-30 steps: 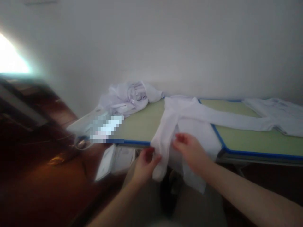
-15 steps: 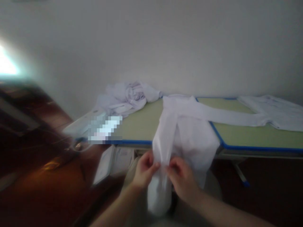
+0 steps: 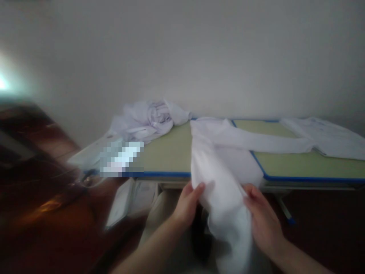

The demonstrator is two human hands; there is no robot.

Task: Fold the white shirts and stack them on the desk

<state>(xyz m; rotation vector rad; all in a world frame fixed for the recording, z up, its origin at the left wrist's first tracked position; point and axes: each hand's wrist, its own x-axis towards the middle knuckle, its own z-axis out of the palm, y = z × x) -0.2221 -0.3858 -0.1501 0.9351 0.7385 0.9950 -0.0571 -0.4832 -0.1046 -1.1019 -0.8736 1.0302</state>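
A white garment (image 3: 225, 167) lies over the front edge of a green table with blue trim (image 3: 171, 156), and part of it hangs down toward me. My left hand (image 3: 186, 205) pinches the hanging cloth at its left edge. My right hand (image 3: 262, 222) grips the same cloth on its right side, fingers curled into the fabric. One long sleeve of the garment stretches right across the tabletop.
A crumpled white cloth pile (image 3: 148, 120) sits at the table's back left by the wall. Another white garment (image 3: 327, 137) lies flat at the right end. A white box-like thing (image 3: 134, 198) stands under the table's left edge. Dark brown floor lies to the left and right.
My hands have moved apart, from pinching close together to holding the hanging cloth at its two sides. The hanging part is now spread wider and lower.
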